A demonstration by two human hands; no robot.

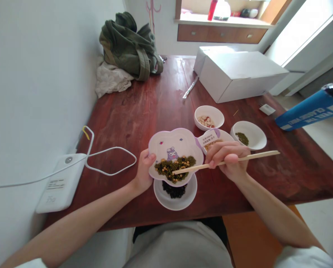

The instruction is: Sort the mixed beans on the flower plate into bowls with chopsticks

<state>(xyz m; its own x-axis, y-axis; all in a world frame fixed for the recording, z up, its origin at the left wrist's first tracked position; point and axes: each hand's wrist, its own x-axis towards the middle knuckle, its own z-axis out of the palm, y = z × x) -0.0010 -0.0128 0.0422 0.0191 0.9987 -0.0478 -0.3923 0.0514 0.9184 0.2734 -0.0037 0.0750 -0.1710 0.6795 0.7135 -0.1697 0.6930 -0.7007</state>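
My left hand [143,170] grips the left rim of a flower-shaped white plate [172,143] with a cartoon figure, tilted toward me. A heap of mixed green and yellow beans [175,166] lies at its lower edge. My right hand [230,158] is closed on a pair of wooden chopsticks [256,156], whose tips rest in the bean heap. Under the plate's lower edge sits a white bowl [175,197] holding black beans [174,190].
Three small white bowls stand behind the plate: one with pale pieces [209,117], one with yellow beans [216,143], one with green beans [248,135]. A white power bank [60,182] with cable lies left. A white box [239,74] and green bag [130,46] sit farther back.
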